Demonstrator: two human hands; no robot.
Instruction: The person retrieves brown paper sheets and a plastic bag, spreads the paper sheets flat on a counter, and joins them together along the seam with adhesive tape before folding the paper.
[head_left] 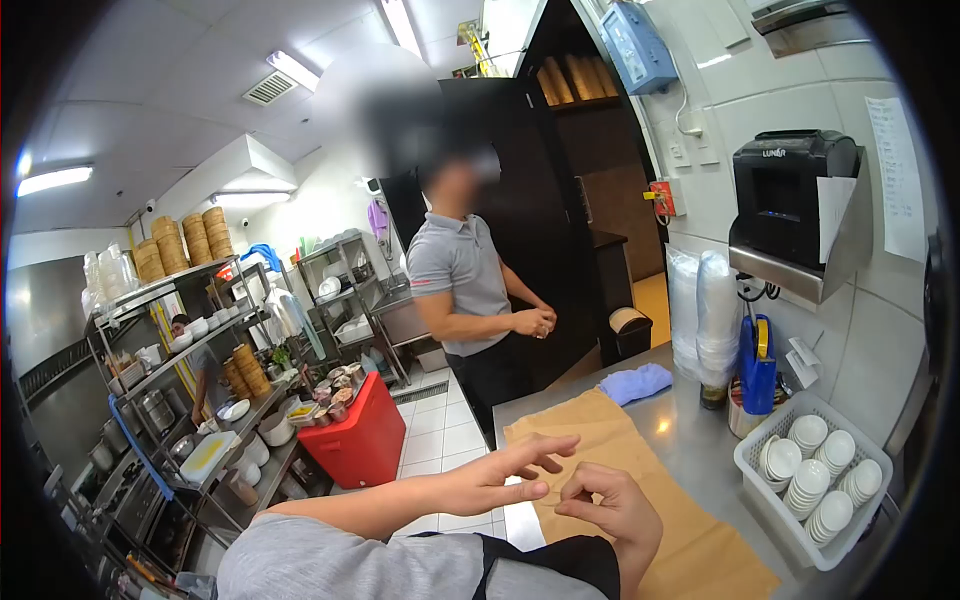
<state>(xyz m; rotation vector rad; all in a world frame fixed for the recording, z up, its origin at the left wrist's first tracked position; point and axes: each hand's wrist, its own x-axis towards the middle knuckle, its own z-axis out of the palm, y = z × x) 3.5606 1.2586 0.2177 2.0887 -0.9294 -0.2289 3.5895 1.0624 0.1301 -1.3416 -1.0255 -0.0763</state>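
Note:
My left hand [505, 475] reaches in from the left above the counter, its fingers stretched out and apart, holding nothing. Just to its right, my right hand [610, 505] is closed, with the fingers curled and the thumb against the index finger. No object shows in it. Under both hands a long sheet of brown paper [585, 425] lies along the steel counter [690, 450]. A folded blue-purple cloth [636, 382] rests at the paper's far end.
A grey plastic basket [745, 462] holds stacks of small white dishes [806, 485] at right. Plastic-sleeved cups [716, 310] and a blue bottle [757, 365] stand by the wall, below a black printer [790, 200]. Another person [465, 280] stands across the counter. A red cooler [355, 435] sits left.

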